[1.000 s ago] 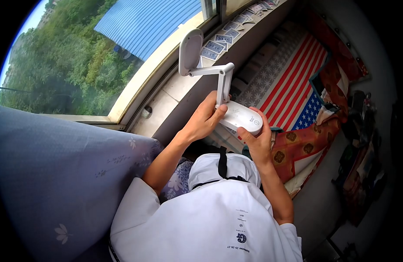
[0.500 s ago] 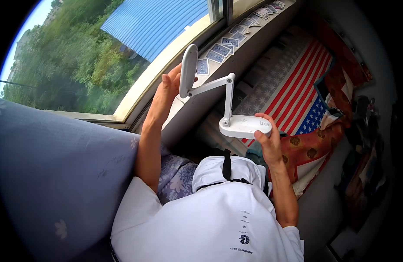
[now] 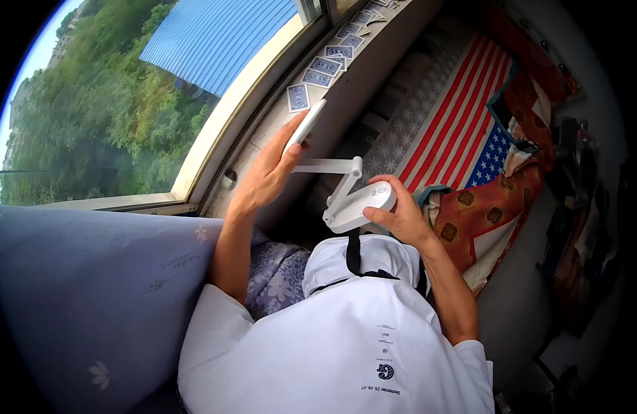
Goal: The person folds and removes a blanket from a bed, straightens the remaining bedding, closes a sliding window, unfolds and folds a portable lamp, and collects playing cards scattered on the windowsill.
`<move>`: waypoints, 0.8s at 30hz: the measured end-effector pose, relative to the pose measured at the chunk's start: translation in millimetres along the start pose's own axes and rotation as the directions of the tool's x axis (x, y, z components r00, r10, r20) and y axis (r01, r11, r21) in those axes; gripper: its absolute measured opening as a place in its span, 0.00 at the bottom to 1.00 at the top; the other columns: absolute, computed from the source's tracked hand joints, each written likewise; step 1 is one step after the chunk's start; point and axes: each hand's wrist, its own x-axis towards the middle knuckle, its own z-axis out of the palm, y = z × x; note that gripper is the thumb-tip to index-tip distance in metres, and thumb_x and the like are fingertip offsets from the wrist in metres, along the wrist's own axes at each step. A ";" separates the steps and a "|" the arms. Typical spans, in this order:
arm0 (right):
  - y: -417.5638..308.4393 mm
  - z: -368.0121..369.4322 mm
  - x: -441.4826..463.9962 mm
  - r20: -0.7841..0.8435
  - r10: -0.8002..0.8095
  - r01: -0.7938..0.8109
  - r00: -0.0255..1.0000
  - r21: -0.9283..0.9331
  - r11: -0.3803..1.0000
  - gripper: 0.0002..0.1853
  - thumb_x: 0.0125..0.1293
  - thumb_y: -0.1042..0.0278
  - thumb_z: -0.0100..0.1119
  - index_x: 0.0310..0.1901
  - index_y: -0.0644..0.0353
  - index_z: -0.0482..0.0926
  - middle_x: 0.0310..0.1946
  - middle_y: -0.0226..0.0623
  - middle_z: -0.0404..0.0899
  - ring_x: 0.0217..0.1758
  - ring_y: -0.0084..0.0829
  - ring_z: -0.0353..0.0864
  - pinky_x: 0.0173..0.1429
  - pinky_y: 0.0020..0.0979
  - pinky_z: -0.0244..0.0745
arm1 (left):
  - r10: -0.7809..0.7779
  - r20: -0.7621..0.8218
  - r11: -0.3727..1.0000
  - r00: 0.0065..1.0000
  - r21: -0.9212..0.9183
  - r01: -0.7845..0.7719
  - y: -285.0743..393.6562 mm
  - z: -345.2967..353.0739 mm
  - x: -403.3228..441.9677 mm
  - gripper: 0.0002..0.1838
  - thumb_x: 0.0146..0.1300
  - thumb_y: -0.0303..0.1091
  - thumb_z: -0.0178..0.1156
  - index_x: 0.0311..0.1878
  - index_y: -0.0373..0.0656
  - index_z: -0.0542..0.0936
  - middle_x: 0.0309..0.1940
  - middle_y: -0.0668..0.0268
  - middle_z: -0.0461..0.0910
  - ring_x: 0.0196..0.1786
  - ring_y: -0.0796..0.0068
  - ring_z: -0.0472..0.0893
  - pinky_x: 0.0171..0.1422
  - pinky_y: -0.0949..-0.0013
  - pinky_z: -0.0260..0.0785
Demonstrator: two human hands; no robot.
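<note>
A white folding desk lamp (image 3: 346, 185) with a jointed arm is held up in front of my body. My left hand (image 3: 266, 171) grips its flat rounded head (image 3: 309, 125), thumb on the near side and fingers behind, partly hidden. The head is seen almost edge-on. My right hand (image 3: 406, 219) is closed on the oval base (image 3: 363, 207), thumb on the face with a round mark and the other fingers around the edge. Between the two ends, the arm bends sharply at its middle joint.
Several blue-backed playing cards (image 3: 325, 65) lie along the window sill (image 3: 253, 148). The window is on the left, above a bluish flowered cloth (image 3: 97, 276). Beyond my hands lies a flag-patterned cloth (image 3: 456, 110), beside a red patterned cloth (image 3: 494, 214).
The lamp's head has turned from nearly face-on to edge-on and dropped lower. Its base has tilted and moved left with my right hand. The arm folds more tightly.
</note>
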 end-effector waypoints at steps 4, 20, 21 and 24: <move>0.5 8.3 -0.3 0.000 0.005 -0.005 1.000 -0.024 1.000 0.33 0.59 0.57 0.74 0.60 0.64 0.69 0.50 0.42 0.78 0.54 0.29 0.79 0.58 0.31 0.76 | 0.047 0.032 0.997 0.998 0.060 -0.049 -0.7 8.2 2.2 0.37 0.76 0.56 0.49 0.77 0.40 0.62 0.59 0.58 0.74 0.58 0.69 0.74 0.66 0.65 0.64; -8.1 0.8 15.7 -0.004 -0.079 0.079 0.997 -0.047 0.996 0.35 0.60 0.55 0.75 0.60 0.69 0.70 0.49 0.44 0.82 0.52 0.31 0.83 0.57 0.32 0.79 | -0.031 -0.048 0.990 0.998 -0.137 0.024 -19.0 48.5 -21.2 0.38 0.77 0.59 0.42 0.80 0.43 0.53 0.59 0.57 0.72 0.61 0.65 0.74 0.62 0.62 0.69; -14.2 1.4 18.7 0.001 -0.089 0.089 0.996 -0.051 0.995 0.35 0.60 0.55 0.75 0.60 0.69 0.70 0.49 0.44 0.82 0.52 0.31 0.83 0.57 0.32 0.80 | -0.019 -0.059 0.993 0.998 -0.115 0.012 -22.0 45.9 -21.1 0.38 0.77 0.59 0.41 0.80 0.43 0.53 0.60 0.57 0.72 0.62 0.65 0.74 0.62 0.62 0.69; -15.7 6.3 22.0 0.029 -0.052 0.052 0.998 -0.008 0.999 0.34 0.61 0.56 0.74 0.61 0.65 0.70 0.51 0.40 0.80 0.55 0.29 0.80 0.59 0.32 0.77 | -0.036 -0.049 0.998 0.998 -0.055 0.033 -14.4 41.7 -27.0 0.39 0.77 0.59 0.41 0.80 0.42 0.53 0.64 0.54 0.69 0.65 0.62 0.72 0.66 0.60 0.67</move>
